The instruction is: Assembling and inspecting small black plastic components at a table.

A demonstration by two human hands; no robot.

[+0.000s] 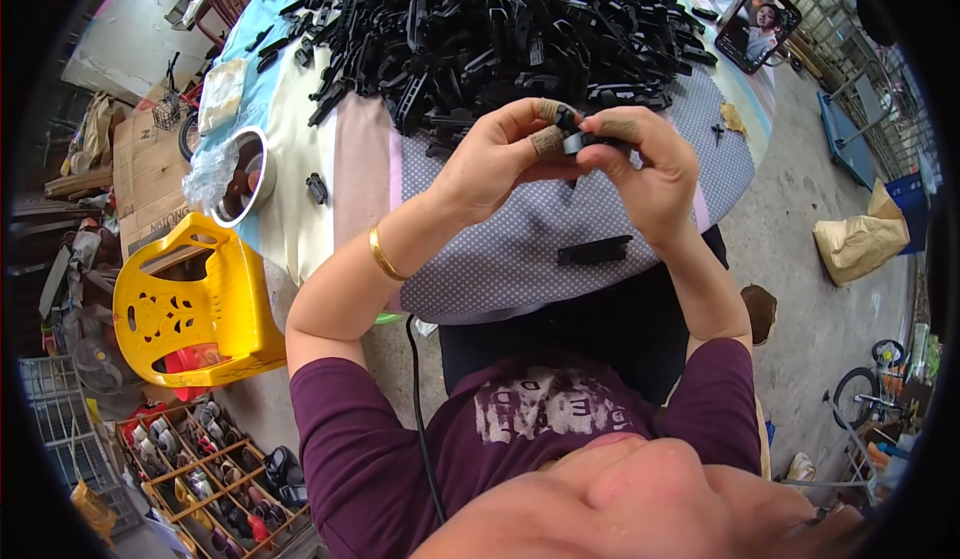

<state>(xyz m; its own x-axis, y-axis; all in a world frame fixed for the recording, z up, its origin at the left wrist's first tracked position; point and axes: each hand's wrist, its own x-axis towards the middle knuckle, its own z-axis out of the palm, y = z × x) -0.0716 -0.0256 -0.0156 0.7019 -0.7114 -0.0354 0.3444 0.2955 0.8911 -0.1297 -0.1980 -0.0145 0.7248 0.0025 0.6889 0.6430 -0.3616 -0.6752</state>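
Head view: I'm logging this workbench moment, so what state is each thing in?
Small black plastic part: pinched between both hands.
Left hand: closed on the part, thumb taped.
Right hand: closed on the part, fingertip taped.
Flat black plastic piece: lying alone on the dotted cloth.
Heap of black plastic parts: piled loosely.
Smartphone: propped up, screen lit.
Yellow plastic chair: tipped over.

My round tabletop [520, 259] wears a grey dotted cloth. On it lie a big heap of black plastic parts [500, 29], one loose black plastic piece [594, 251], a propped phone [757, 26], and a metal bowl [243, 177].
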